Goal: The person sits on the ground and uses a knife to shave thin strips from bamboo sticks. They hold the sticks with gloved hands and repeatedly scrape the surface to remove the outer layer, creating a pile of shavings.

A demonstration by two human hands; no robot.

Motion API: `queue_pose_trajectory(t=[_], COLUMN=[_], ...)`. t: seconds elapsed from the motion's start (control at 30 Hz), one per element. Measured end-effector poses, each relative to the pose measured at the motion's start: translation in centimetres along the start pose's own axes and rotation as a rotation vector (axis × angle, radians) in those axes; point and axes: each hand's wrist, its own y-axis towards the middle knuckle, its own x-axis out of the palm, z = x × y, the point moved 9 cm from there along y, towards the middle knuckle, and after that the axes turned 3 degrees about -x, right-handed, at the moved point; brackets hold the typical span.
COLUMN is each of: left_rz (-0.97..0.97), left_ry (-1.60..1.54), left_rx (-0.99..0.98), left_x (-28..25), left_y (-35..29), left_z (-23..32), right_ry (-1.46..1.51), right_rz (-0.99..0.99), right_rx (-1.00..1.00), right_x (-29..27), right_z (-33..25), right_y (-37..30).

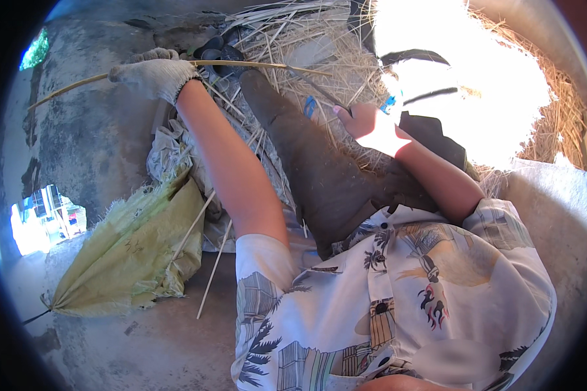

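Note:
My left hand (151, 77), in a white knit work glove, is closed around a long, thin, pale strip (241, 63) that looks like split bamboo or cane. One end of the strip points down to the left; the other runs rightward over my outstretched leg (287, 137). My bare right hand (370, 125) grips a knife (316, 88) with a narrow dark blade, its handle mostly hidden in the fingers. The blade's tip meets the strip, or lies just beneath it, near the right end; I cannot tell which. Sunlight washes out part of the right wrist.
Pale shavings (306, 42) cover the floor ahead, with a straw-like heap (561, 124) at far right. On the left lie a yellow-green woven sack (130, 254), crumpled plastic sheeting (169, 153) and a loose thin stick (214, 270). Dark footwear (218, 52) shows beyond the strip.

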Motion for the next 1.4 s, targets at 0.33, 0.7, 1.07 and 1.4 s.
queue_pose_trajectory(t=[0.33, 0.7, 1.07, 1.4], left_rz=[-0.024, -0.034, -0.006, -0.136], left_ry=[0.038, 0.045, 0.058, 0.029], left_rx=[-0.037, -0.048, -0.04, -0.036], left_x=[-0.5, -0.6, -1.2, -0.3], left_y=[1.0, 1.2, 1.4, 1.4], left_z=[-0.3, -0.8, -0.6, -0.5], right_ry=[0.06, 0.04, -0.047, 0.017], right_rz=[-0.004, -0.06, -0.065, -0.124], right_rx=[-0.038, -0.063, 0.0, 0.079], right_x=[-0.1, 0.2, -1.4, 0.0], right_z=[0.1, -0.3, -0.6, 0.7], right_y=[0.0, -0.6, -1.0, -0.1])
